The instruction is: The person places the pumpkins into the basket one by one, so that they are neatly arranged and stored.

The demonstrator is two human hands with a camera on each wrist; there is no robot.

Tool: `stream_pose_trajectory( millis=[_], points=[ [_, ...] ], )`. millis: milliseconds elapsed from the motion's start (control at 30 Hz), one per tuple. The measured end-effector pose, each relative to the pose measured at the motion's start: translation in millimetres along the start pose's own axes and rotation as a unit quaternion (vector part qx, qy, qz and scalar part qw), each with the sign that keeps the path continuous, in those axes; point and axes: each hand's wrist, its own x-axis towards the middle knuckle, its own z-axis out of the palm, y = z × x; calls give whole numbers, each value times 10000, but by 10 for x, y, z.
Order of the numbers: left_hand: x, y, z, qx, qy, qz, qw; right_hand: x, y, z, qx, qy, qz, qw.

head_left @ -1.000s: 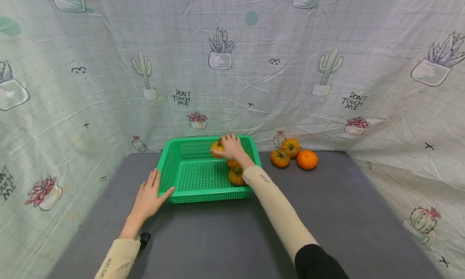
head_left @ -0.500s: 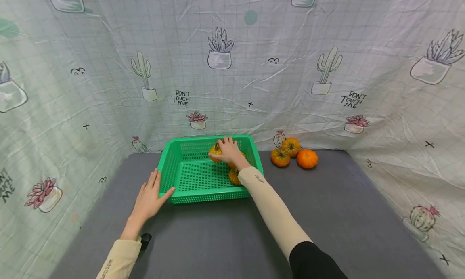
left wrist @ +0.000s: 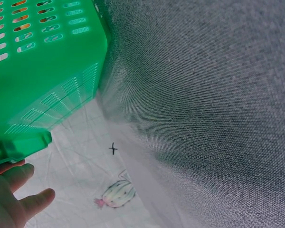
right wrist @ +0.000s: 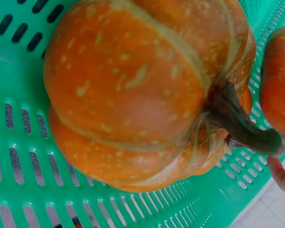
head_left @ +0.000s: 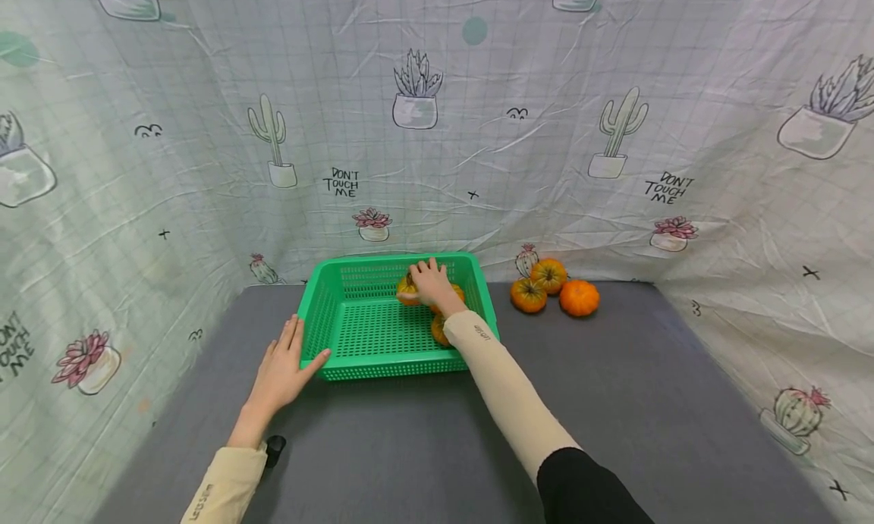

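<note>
A green plastic basket (head_left: 369, 371) stands on the table. My left hand (head_left: 278, 376) rests at its front left corner, fingers straight along the left side and thumb at the front rim. The left wrist view shows those fingertips (left wrist: 40, 202) under the rim's edge. Inside the basket, towards the back, my right hand (head_left: 434, 287) holds a small orange pumpkin (head_left: 406, 291) from above. The right wrist view has that pumpkin (right wrist: 279, 78) at its right edge. Another pumpkin (right wrist: 128, 90), with a thick stem, fills the middle there; one more peeks out behind it.
Right of the basket, outside it, lie three more small pumpkins (head_left: 529, 296) by the back cloth (head_left: 471, 152). Grey table surface (head_left: 410, 448) extends in front. A small black object (head_left: 275, 450) shows beside the left wrist.
My right hand has lowered slightly with the pumpkin, deeper into the basket. The forearm has shifted a little to the left. My left hand and the basket have kept their places.
</note>
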Motion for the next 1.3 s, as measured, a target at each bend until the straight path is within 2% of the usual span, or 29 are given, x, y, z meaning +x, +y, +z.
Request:
stream_pose_trajectory(
  millis=[333,667,1033,1300],
  points=[
    [18,-5,-12,-19,14,24,10000,0,12,3,21,-116,-362,9993],
    [13,-9,-9,-36,-6,6,10000,-31,-1,-18,-567,-526,-400,9962],
    [0,-14,-1,-112,-1,-35,9999,-34,-19,-21,-966,-281,-591,9932],
    [-28,-15,36,-67,62,4,10000,-77,-29,-65,-469,-25,-657,9967]
  ],
)
